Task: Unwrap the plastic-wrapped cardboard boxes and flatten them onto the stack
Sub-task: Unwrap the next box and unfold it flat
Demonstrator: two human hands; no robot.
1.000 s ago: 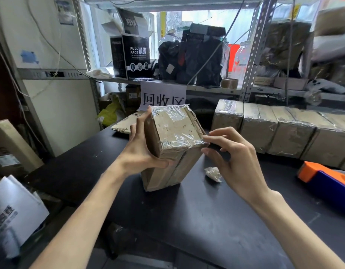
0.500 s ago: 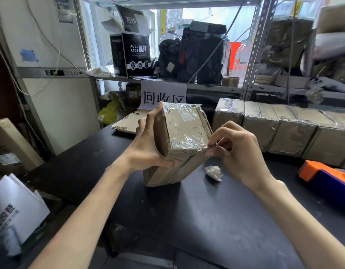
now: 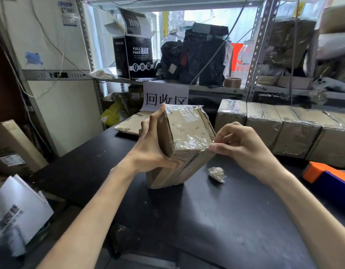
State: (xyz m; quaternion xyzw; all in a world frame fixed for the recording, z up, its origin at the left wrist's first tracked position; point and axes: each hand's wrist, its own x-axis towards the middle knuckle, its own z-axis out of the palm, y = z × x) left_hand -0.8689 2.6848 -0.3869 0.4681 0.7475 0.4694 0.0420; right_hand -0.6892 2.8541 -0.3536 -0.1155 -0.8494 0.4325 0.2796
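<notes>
Right hand (image 3: 243, 145) now pinching wrapped box (image 3: 185, 131); black table (image 3: 206, 214), metal shelving (image 3: 255, 45)

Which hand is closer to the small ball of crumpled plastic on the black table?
Right. The right hand pinches the wrap at the box corner, just above the plastic ball. The left hand grips the box on its far side, farther from the ball.
</notes>
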